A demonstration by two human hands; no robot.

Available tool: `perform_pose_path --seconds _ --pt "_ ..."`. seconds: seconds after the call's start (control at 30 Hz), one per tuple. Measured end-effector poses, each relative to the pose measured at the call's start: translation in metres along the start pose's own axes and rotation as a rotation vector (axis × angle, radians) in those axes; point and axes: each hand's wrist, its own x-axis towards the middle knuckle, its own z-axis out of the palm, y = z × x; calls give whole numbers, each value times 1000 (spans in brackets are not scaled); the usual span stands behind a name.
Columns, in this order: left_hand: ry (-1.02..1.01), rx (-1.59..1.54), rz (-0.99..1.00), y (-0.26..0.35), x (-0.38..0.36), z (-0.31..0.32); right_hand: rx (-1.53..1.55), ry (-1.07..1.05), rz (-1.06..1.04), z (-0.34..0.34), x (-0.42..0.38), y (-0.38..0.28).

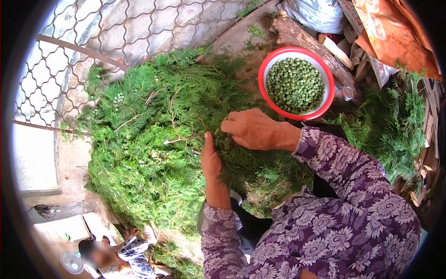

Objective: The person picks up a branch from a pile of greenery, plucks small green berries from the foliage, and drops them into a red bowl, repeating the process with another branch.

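Observation:
My left hand is closed round an evergreen branch, thumb on top. The branch's pale cut end points left, and its feathery green sprays hang toward my lap. Just to the right, my right hand is closed with its fingertips pinched at the sprays. What sits between those fingertips is too small to make out. Beyond my right hand stands a red-rimmed white basin holding many small green cones. Beneath and around both hands spreads a large heap of cut evergreen branches.
A wire mesh panel stands at the upper left. Behind the basin lie a log, a white sack and an orange sheet. More greenery lies at right. Another person sits at lower left.

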Motion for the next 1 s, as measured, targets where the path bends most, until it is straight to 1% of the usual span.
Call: perform_pose_path --seconds 0.2,0.27,0.3,0.37,0.4,0.47,0.57,0.63,0.67,0.73,0.77,0.83,0.87,0.9,0.93,1.0 --pt "20 75 -23 0 1 0 44 -22 -16 1 -1 2" --pt "48 98 2 -3 4 -3 54 -29 -23 1 -1 2" --pt "48 98 1 -4 6 -5 34 -64 -21 1 -2 2" --pt "71 163 50 -6 9 -9 15 -97 -17 0 -3 2" --pt "70 164 50 -6 9 -10 4 -84 -12 1 -3 3" --pt "93 297 143 -5 9 -11 -6 -69 -6 1 -5 2" --pt "146 367 177 -3 11 -14 -17 -30 24 2 -6 -2" --pt "151 346 183 0 19 -26 56 -57 77 2 -6 -5" --pt "158 325 190 5 18 -22 55 -57 76 0 -7 -8" --pt "171 305 223 12 12 -12 611 -166 111 -9 -7 -15" --pt "181 288 250 15 7 -3 613 -165 112 -14 -5 -13" --pt "186 283 277 16 0 5 1025 -201 456 -27 0 -5" --pt "192 274 310 17 -1 6 1022 -201 456 -32 2 -4" --pt "193 343 321 19 -2 5 1126 -105 478 -38 3 -3" --pt "192 343 323 20 -2 4 1229 -6 497 -42 3 -1" --pt "245 505 339 20 -1 1 1227 3 512 -44 4 4"
